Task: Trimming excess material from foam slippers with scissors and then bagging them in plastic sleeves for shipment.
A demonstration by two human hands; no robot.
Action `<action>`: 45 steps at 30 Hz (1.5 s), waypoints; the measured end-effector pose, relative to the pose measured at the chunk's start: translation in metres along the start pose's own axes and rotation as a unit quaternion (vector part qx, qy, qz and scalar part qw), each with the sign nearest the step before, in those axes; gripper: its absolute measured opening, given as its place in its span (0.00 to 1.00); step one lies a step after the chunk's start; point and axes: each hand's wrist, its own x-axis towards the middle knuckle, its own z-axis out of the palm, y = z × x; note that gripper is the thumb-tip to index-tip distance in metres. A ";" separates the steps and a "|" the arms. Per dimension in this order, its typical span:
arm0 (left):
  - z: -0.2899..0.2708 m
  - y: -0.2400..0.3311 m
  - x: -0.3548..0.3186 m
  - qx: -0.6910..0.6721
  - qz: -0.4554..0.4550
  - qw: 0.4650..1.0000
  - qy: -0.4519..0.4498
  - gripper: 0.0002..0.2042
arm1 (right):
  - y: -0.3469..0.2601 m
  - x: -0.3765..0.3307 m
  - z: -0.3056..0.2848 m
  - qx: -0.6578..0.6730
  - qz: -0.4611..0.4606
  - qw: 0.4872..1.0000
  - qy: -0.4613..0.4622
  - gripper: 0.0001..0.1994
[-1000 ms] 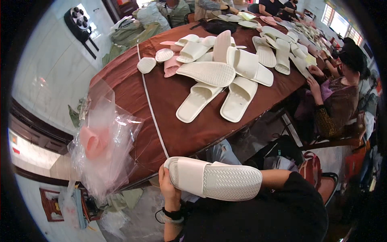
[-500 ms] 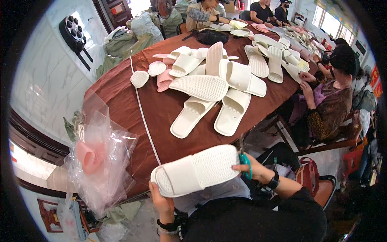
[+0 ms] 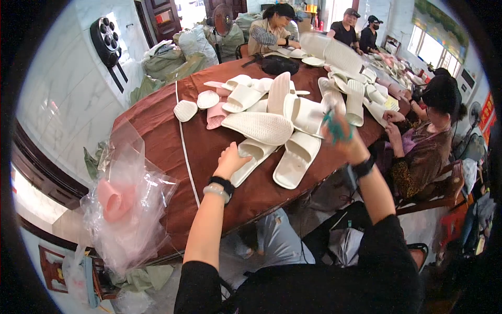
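My left hand (image 3: 231, 161) reaches onto the table and grips the side of a white slipper (image 3: 249, 163), covering part of it. Blurred by motion, my right hand (image 3: 342, 138) holds scissors with green handles (image 3: 337, 128) out over the table's right side. Beyond it a white slipper (image 3: 332, 54) shows smeared over the far end, apart from both hands and seemingly in the air. Beside my left hand lies another white slipper (image 3: 295, 162), its strap toward the pile. A sole-up slipper (image 3: 259, 128) rests across the pile.
A brown cloth (image 3: 151, 125) covers the table, crossed by a white line. Clear plastic bags with a pink piece (image 3: 116, 201) hang at the left edge. Two small white pieces (image 3: 185, 111) lie near the pile. Co-workers sit along the far and right sides; one person (image 3: 418, 125) is close by.
The white slipper I held in both hands is gone from them; one is now over the far end. My left hand moved forward onto another slipper, my right swung forward with the scissors.
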 end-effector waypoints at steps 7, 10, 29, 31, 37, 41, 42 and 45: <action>-0.008 0.001 -0.018 -0.189 -0.022 0.974 -0.123 0.24 | 0.096 -0.086 0.028 -0.407 0.252 0.838 -0.262 0.30; -0.009 -0.008 -0.068 -0.262 -0.017 0.965 -0.008 0.18 | 0.099 -0.110 0.035 -0.359 0.218 0.854 -0.308 0.30; -0.067 -0.067 -0.273 -0.600 -0.179 0.751 0.208 0.15 | 0.165 -0.090 0.139 -0.171 0.369 0.838 -0.363 0.31; -0.084 -0.067 -0.285 -0.588 -0.192 0.739 0.266 0.15 | 0.147 -0.098 0.149 -0.227 0.297 0.858 -0.352 0.28; -0.094 -0.090 -0.318 -0.647 -0.115 0.709 0.255 0.30 | 0.117 -0.050 0.139 -0.712 -0.197 0.647 -0.190 0.31; -0.090 -0.088 -0.324 -0.778 0.033 0.586 0.224 0.32 | 0.116 -0.013 0.130 -0.732 -0.127 0.608 -0.280 0.33; -0.101 -0.074 -0.320 -0.838 0.044 0.511 0.187 0.32 | 0.119 -0.008 0.134 -0.729 -0.091 0.601 -0.314 0.34; -0.097 -0.074 -0.318 -0.881 -0.035 0.443 0.163 0.30 | 0.114 -0.012 0.144 -0.709 -0.051 0.607 -0.357 0.35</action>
